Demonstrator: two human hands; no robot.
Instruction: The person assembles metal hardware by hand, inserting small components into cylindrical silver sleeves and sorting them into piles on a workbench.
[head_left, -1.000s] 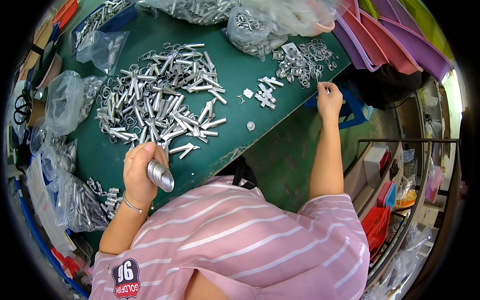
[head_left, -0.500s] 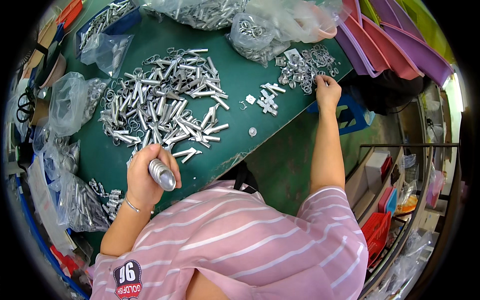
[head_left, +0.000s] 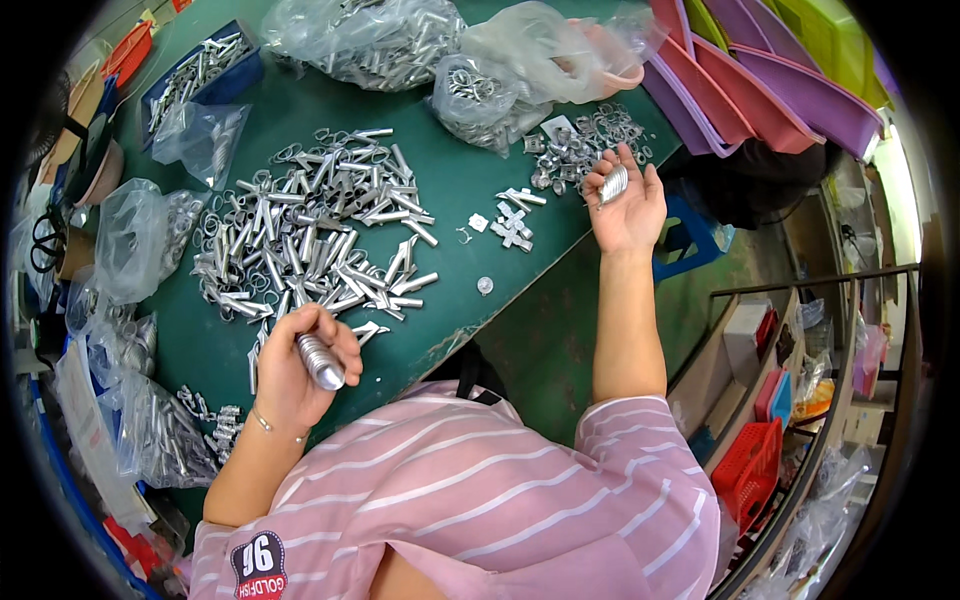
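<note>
My left hand [head_left: 296,362] grips a stack of round silver metal rings [head_left: 320,362] at the near edge of the green table [head_left: 455,185]. Just beyond it lies a big heap of silver metal clips and tubes [head_left: 310,235]. My right hand [head_left: 625,200] is raised palm-up at the table's right edge, holding a few small silver rings [head_left: 612,184]. Next to it on the table sits a small pile of loose silver rings [head_left: 575,145]. A few white cross-shaped pieces [head_left: 512,226] lie between the two hands.
Clear plastic bags of metal parts [head_left: 365,40] line the far and left edges of the table. A blue tray of parts [head_left: 200,70] stands far left. Purple and pink trays [head_left: 760,90] lean at the right. A blue stool [head_left: 690,245] and a shelf with red baskets [head_left: 750,470] stand at right.
My right hand has moved from the table edge up to the ring pile, picked up a few rings and turned palm-up. My left hand keeps its stack of rings in place.
</note>
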